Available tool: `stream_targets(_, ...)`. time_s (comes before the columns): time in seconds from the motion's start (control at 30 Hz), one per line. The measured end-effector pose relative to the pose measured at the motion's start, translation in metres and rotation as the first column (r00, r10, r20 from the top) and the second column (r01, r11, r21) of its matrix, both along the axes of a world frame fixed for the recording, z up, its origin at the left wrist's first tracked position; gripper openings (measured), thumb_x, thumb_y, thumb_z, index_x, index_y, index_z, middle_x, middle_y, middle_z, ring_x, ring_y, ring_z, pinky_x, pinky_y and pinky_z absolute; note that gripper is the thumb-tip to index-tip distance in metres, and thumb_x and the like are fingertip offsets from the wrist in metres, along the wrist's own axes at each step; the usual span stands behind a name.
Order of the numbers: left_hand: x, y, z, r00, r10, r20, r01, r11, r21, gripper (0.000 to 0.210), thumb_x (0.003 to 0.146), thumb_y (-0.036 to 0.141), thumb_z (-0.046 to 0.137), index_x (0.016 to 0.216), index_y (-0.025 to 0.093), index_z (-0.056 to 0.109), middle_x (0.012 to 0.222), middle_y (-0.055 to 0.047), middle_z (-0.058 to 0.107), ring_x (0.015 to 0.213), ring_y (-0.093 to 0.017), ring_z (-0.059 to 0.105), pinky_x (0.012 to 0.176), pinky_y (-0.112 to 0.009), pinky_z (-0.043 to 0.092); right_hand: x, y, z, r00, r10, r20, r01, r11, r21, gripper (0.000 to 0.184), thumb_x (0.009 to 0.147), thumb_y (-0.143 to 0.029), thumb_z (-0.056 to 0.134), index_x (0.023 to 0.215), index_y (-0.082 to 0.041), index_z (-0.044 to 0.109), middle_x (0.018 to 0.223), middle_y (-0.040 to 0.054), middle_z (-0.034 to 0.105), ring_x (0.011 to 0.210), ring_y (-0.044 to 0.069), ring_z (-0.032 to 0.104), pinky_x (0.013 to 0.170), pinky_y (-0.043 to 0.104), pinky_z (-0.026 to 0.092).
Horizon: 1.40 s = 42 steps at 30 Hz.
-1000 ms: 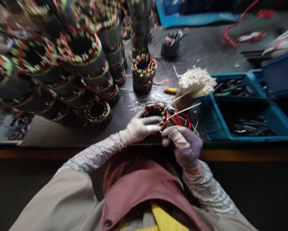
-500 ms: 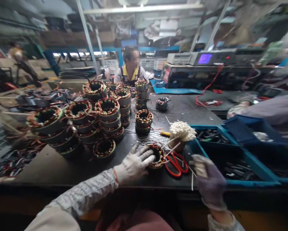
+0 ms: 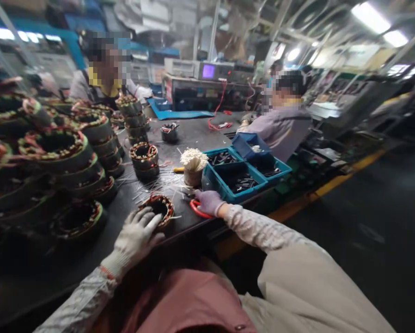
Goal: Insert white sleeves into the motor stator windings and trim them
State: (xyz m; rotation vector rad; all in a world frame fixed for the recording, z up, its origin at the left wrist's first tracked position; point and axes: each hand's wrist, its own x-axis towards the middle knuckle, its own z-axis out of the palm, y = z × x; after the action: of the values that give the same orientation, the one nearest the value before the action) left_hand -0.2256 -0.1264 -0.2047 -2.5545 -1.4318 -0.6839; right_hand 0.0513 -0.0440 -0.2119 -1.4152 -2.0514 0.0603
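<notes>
My left hand (image 3: 140,231), in a whitish knit glove, rests on the near left side of a wire-wound motor stator (image 3: 166,210). Its fingers are stretched out over the rim, slightly apart. My right hand (image 3: 210,202), in a purplish glove, is closed over the scissors (image 3: 199,212), whose red handles show beneath and beside it. The grip is partly hidden by the hand itself. Just beyond stands a bundle of thin white sleeves or ties (image 3: 193,159) in a round holder (image 3: 192,177). Loose white strips (image 3: 155,185) lie behind the stator.
Stacked stators (image 3: 60,159) fill the left side; a short stack (image 3: 144,159) stands nearer the middle. Blue bins (image 3: 230,196) with black pieces sit at right, a darker blue box (image 3: 251,144) on them. One co-worker (image 3: 105,78) sits across, another person (image 3: 287,115) at right.
The view has swung right and down. My right hand, earlier beside the bins with something pale at its fingers, has moved left onto the scissors. My left hand stays at the stator.
</notes>
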Motion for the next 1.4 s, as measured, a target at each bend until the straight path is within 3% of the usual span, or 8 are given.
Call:
stream_targets(0.07,0.006,-0.004,0.001,0.999,0.037,0.031,-0.037,0.999,0.009,0.038,0.086,0.049,0.046,0.110,0.029,0.069,0.108,-0.007,0.070,0.112,-0.035,0.059,0.097,-0.052,0.044,0.010,-0.026,-0.005,0.994,0.103,0.039,-0.100,0.993,-0.066,0.020,0.083,-0.034,0.063,0.096,-0.018,0.065,0.070,0.0005,0.066,0.059,0.012,0.062,0.056,0.023,0.050)
stream_targets(0.13,0.009,-0.005,0.001,1.000,-0.002,-0.022,0.002,1.000,0.004,0.035,0.089,0.041,0.047,0.109,0.024,0.069,0.108,-0.010,0.069,0.113,-0.033,0.058,0.097,-0.052,0.044,0.015,-0.050,-0.009,0.981,0.190,0.048,-0.184,0.976,-0.114,0.029,0.080,-0.026,0.061,0.108,-0.018,0.063,0.091,0.0071,0.072,0.076,0.018,0.069,0.065,0.027,0.054)
stream_targets(0.37,0.005,-0.002,-0.005,0.998,0.017,-0.056,-0.019,1.000,-0.025,0.034,0.089,0.038,0.053,0.114,0.018,0.066,0.109,-0.013,0.067,0.117,-0.031,0.055,0.101,-0.054,0.040,-0.013,-0.090,-0.004,0.933,0.191,0.306,-0.218,0.974,0.058,0.043,0.079,-0.035,0.060,0.116,-0.015,0.061,0.099,0.0117,0.070,0.084,0.024,0.067,0.070,0.032,0.053)
stream_targets(0.63,0.004,-0.001,-0.008,0.999,-0.020,-0.046,0.019,0.999,-0.031,0.034,0.091,0.039,0.051,0.114,0.018,0.065,0.108,-0.012,0.068,0.117,-0.030,0.054,0.100,-0.052,0.040,-0.027,-0.077,0.008,0.826,0.208,0.524,-0.175,0.978,-0.113,0.045,0.079,-0.022,0.055,0.123,-0.017,0.062,0.094,0.0093,0.071,0.074,0.018,0.065,0.058,0.024,0.044)
stream_targets(0.8,-0.008,0.006,-0.004,0.991,-0.112,-0.071,0.109,0.993,-0.041,0.035,0.090,0.040,0.052,0.115,0.018,0.065,0.110,-0.011,0.068,0.115,-0.029,0.056,0.101,-0.052,0.039,-0.009,-0.071,0.000,0.893,0.174,0.416,-0.131,0.983,-0.130,0.040,0.080,-0.025,0.054,0.117,-0.017,0.066,0.098,0.0082,0.073,0.077,0.018,0.068,0.068,0.026,0.052)
stream_targets(0.97,-0.019,0.012,0.001,0.976,-0.201,-0.078,0.197,0.979,-0.060,0.035,0.091,0.041,0.051,0.116,0.019,0.064,0.111,-0.010,0.068,0.115,-0.029,0.056,0.101,-0.053,0.038,-0.015,-0.057,0.011,0.882,0.087,0.463,-0.007,0.985,-0.171,0.044,0.077,-0.028,0.059,0.121,-0.020,0.064,0.106,0.0092,0.072,0.081,0.022,0.070,0.066,0.029,0.055)
stream_targets(1.2,-0.033,0.027,0.001,0.953,-0.293,-0.070,0.285,0.952,-0.108,0.034,0.091,0.040,0.052,0.118,0.022,0.063,0.112,-0.009,0.068,0.120,-0.027,0.053,0.106,-0.050,0.036,-0.011,-0.044,0.001,0.925,0.290,0.246,-0.193,0.915,-0.353,0.043,0.079,-0.025,0.056,0.120,-0.014,0.063,0.104,0.0095,0.073,0.086,0.020,0.072,0.077,0.028,0.057)
stream_targets(1.4,-0.049,0.023,0.032,0.925,-0.301,-0.232,0.263,0.948,-0.180,0.031,0.092,0.031,0.051,0.121,0.026,0.060,0.126,-0.006,0.063,0.127,-0.027,0.050,0.112,-0.053,0.029,-0.006,-0.027,-0.002,0.947,0.184,0.263,-0.072,0.921,-0.384,0.046,0.078,-0.033,0.059,0.120,-0.017,0.062,0.089,0.0065,0.075,0.073,0.020,0.071,0.068,0.030,0.057)
